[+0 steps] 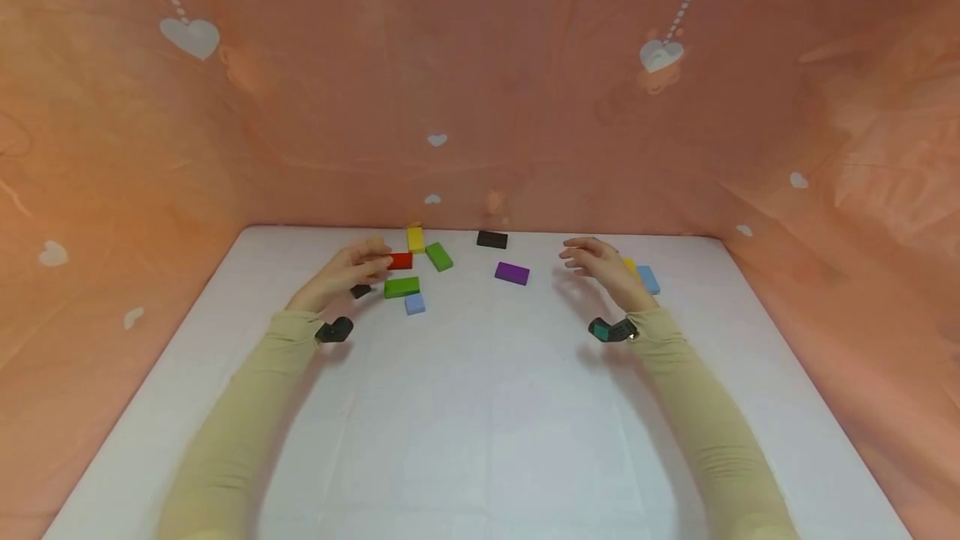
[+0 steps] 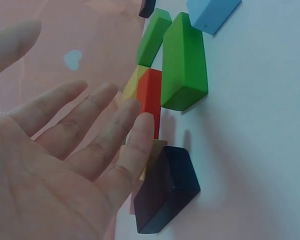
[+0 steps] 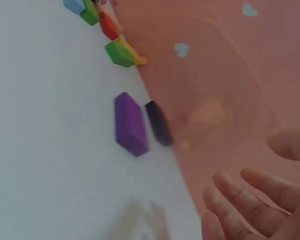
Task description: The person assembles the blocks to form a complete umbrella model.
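Observation:
My left hand (image 1: 348, 269) hovers above the table's left side with its fingers extended, holding nothing. Just past its fingertips lies a red block (image 1: 401, 261); below them is a dark block (image 2: 167, 192), with a tan one (image 2: 159, 145) partly hidden behind the fingers. A green block (image 1: 402, 287) and a small light blue block (image 1: 415, 304) lie right of the hand. On the other side my right hand (image 1: 603, 265) is raised over the table, fingers loosely spread and nothing in them. A purple block (image 1: 512, 273) lies to its left, apart from it.
Near the back edge are a yellow block (image 1: 416, 240), a second green block (image 1: 439, 256) and a black block (image 1: 492, 239). Beyond the right wrist sit another yellow block (image 1: 630, 264), partly covered, and a light blue block (image 1: 648, 280). Pink cloth (image 1: 480, 107) walls the white table (image 1: 480, 407).

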A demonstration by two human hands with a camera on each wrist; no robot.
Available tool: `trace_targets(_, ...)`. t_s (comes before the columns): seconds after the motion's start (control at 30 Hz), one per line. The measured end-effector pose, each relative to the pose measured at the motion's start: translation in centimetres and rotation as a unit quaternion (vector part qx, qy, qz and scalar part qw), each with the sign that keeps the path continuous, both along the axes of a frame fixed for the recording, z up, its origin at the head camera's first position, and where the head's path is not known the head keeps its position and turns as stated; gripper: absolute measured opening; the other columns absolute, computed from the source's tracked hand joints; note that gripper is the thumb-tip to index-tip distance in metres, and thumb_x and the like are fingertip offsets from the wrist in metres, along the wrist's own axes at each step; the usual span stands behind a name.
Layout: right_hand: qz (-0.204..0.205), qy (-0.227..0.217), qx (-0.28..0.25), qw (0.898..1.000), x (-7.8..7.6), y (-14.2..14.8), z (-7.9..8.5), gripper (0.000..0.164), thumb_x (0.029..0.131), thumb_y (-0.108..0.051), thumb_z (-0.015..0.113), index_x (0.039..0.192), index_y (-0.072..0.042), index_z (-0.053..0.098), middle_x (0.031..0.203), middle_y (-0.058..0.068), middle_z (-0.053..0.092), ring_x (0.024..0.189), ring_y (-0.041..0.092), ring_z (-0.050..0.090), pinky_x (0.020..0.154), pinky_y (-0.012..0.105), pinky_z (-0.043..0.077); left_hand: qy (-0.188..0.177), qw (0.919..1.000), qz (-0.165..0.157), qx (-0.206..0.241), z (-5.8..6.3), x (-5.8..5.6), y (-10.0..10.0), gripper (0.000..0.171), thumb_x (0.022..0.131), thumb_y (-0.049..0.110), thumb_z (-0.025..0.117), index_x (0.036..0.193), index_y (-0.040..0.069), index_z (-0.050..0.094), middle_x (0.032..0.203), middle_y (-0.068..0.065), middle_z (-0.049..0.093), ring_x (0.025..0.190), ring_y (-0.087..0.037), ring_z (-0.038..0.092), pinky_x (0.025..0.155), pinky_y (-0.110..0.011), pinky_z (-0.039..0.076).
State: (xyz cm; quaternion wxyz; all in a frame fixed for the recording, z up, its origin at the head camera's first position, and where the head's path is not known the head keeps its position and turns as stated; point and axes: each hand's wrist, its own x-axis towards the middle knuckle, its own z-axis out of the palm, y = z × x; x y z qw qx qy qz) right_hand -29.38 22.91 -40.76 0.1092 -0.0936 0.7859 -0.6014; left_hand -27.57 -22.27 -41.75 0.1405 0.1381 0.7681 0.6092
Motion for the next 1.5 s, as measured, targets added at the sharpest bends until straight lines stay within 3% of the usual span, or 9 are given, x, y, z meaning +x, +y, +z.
trace_targets(0.23, 0.001, -0.025, -0.005, 1.0, 0.0, -1.1, -2.0, 0.046, 0.102, -0.023, 0.047, 0.138, 0.005, 0.042, 0.13, 0.025, 0.051, 0.115, 0.04, 0.051, 0.101, 0.048, 0.039, -0.011, 0.9998, 0.0, -0.019, -0.5, 0.1, 0.2, 0.056, 0.097, 0.027, 0.057, 0.14, -0.003, 0.037, 0.141, -0.021, 0.041, 0.121, -0.04, 0.044, 0.104, -0.052, 0.033)
trace_targets(0.47, -0.004, -0.058, -0.052, 0.997, -0.8, -2.3, -3.5, 0.043, 0.101, -0.02, 0.049, 0.137, 0.002, 0.045, 0.129, 0.021, 0.053, 0.112, 0.032, 0.053, 0.095, 0.034, 0.046, 0.004, 0.9984, -0.006, -0.056, -0.8, 0.1, 0.2, 0.055, 0.098, 0.028, 0.056, 0.14, -0.003, 0.039, 0.14, -0.021, 0.042, 0.119, -0.037, 0.048, 0.103, -0.054, 0.034)
trace_targets(0.57, 0.0, -0.048, -0.045, 0.998, -1.1, -3.0, -3.8, 0.042, 0.1, -0.019, 0.051, 0.136, 0.002, 0.046, 0.128, 0.02, 0.055, 0.111, 0.031, 0.054, 0.093, 0.033, 0.046, 0.006, 0.9972, -0.003, -0.075, -0.8, 0.1, 0.3, 0.052, 0.098, 0.027, 0.055, 0.139, -0.002, 0.041, 0.138, -0.019, 0.044, 0.116, -0.037, 0.049, 0.1, -0.054, 0.036)
trace_targets(0.73, 0.015, -0.02, -0.001, 1.0, -1.2, -3.9, -4.1, 0.04, 0.099, -0.017, 0.053, 0.134, 0.002, 0.049, 0.128, 0.019, 0.055, 0.113, 0.032, 0.053, 0.097, 0.041, 0.043, 0.005, 0.9951, -0.001, -0.098, -0.5, 0.4, 0.6, 0.052, 0.098, 0.027, 0.056, 0.139, -0.001, 0.042, 0.138, -0.017, 0.045, 0.114, -0.036, 0.048, 0.098, -0.052, 0.039)
trace_targets(0.97, 0.015, -0.006, 0.053, 0.998, -1.2, -5.0, -4.2, 0.04, 0.095, -0.015, 0.059, 0.133, -0.005, 0.053, 0.13, 0.013, 0.053, 0.119, 0.032, 0.048, 0.1, 0.047, 0.04, 0.032, 0.9931, -0.013, -0.112, -0.8, 0.2, 1.0, 0.051, 0.096, 0.021, 0.059, 0.138, -0.004, 0.043, 0.136, -0.021, 0.047, 0.118, -0.037, 0.046, 0.098, -0.052, 0.04)
trace_targets(1.3, 0.01, 0.044, 0.06, 0.997, -1.5, -6.0, -4.7, 0.039, 0.089, -0.001, 0.064, 0.127, 0.0, 0.057, 0.125, 0.016, 0.057, 0.11, 0.031, 0.054, 0.082, 0.032, 0.049, 0.047, 0.9916, -0.031, -0.116, -1.4, 0.2, 1.3, 0.059, 0.085, 0.001, 0.07, 0.139, 0.003, 0.044, 0.135, -0.021, 0.049, 0.12, -0.038, 0.045, 0.1, -0.051, 0.038)
trace_targets(1.5, 0.004, 0.06, 0.074, 0.995, -1.7, -6.2, -5.3, 0.04, 0.085, 0.004, 0.066, 0.125, 0.002, 0.059, 0.122, 0.016, 0.059, 0.107, 0.029, 0.054, 0.086, 0.032, 0.048, 0.093, 0.9817, -0.042, -0.161, -1.7, -0.1, 1.5, 0.056, 0.085, -0.004, 0.068, 0.136, -0.003, 0.046, 0.129, -0.023, 0.053, 0.117, -0.039, 0.048, 0.099, -0.05, 0.04)
